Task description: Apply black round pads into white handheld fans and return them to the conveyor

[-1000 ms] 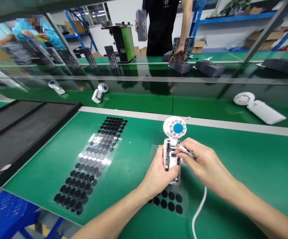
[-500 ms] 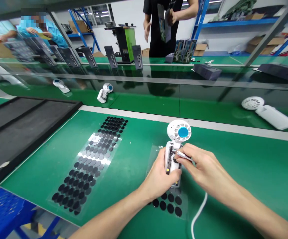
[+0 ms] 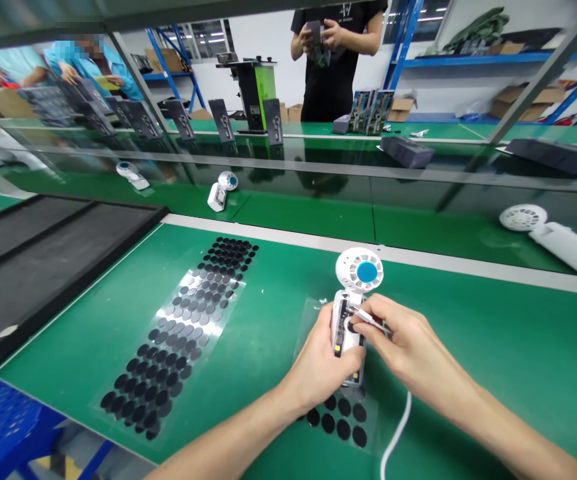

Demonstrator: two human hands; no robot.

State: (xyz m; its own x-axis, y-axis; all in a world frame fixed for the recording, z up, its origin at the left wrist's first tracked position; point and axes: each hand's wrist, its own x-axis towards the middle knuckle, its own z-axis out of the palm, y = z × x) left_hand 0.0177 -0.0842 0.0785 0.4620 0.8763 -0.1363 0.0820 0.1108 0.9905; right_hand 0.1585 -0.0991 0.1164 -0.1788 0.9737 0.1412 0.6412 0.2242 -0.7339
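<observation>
head camera looks down on the green counter (image 3: 493, 347), and the left hand (image 3: 321, 363) is wrapped around the handle of a small white fan (image 3: 351, 313), fingers closed on it, holding it just off the mat near the counter's near edge, a bit right of the middle. fan's round head with its blue centre points toward the far edge, open side of the handle facing up. right hand (image 3: 408, 347) pinches a pair of tweezers (image 3: 368, 317), thumb and fingers tight on them, tips down on a dark round spot in the open handle. under both hands lies a clear sheet with black round pads (image 3: 338, 417), partly covered by the left wrist. a white cable (image 3: 396, 427) runs off the near edge just beside the right forearm. to the left, well apart, a long sheet of black pads (image 3: 183, 327) stretches from the near edge toward the far edge. a black tray (image 3: 43, 260) sits off the left edge. beyond the far edge, the conveyor (image 3: 293, 207) carries a second fan (image 3: 221, 190), a third fan (image 3: 131, 175) and a big white fan (image 3: 553, 233) at right. a person in a black shirt (image 3: 336, 60) stands across the line, hands up with something small. dark boxes (image 3: 223, 120) stand in a row over there.
</observation>
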